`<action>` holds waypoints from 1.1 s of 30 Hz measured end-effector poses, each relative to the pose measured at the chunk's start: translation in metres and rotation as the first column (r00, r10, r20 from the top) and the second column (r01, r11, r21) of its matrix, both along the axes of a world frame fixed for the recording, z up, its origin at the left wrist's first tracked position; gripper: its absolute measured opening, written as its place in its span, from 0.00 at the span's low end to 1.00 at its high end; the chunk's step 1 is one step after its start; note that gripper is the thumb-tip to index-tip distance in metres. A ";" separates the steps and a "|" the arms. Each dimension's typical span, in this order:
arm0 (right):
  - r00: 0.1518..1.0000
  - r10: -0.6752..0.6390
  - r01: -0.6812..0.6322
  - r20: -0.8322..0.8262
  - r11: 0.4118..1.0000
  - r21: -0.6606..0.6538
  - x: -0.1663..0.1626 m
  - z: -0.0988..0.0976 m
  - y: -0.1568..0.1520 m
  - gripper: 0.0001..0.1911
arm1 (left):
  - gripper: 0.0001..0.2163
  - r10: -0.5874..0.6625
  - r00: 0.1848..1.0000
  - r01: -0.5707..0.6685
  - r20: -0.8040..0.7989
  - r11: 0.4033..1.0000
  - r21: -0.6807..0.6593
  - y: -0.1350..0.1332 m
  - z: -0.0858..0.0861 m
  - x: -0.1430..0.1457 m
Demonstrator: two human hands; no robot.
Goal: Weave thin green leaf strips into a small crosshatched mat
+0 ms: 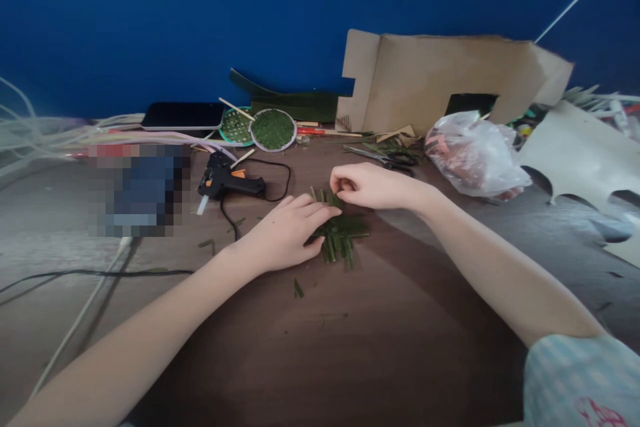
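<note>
A small woven patch of green leaf strips (345, 240) lies on the brown table, its loose ends sticking out at the edges. My left hand (287, 233) rests over the patch's left side, thumb and fingers spread and pressing on the strips. At the patch's far edge, my right hand (367, 185) is curled with thumb and forefinger pinched together at the end of a leaf strip. Both hands hide part of the weave. A cut leaf scrap (299, 288) lies nearer to me.
Left of my hands lies a black glue gun (233, 180) with its cord. Behind are two round green-filled discs (273, 130), a dark tablet-like device (183, 115), scissors (383, 159) and a cardboard piece (425, 80). A plastic bag (475, 153) sits to the right.
</note>
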State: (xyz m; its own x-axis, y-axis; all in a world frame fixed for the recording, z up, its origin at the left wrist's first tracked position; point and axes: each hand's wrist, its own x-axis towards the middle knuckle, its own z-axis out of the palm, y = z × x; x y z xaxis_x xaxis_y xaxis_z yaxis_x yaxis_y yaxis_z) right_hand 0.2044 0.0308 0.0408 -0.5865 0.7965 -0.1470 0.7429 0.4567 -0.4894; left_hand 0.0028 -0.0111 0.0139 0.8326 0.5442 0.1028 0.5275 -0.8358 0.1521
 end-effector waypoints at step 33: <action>0.960 0.252 -0.271 -0.119 0.945 -0.184 0.009 0.013 0.001 0.06 | 0.18 -0.026 0.999 0.026 -0.019 1.000 -0.008 -0.001 0.001 0.001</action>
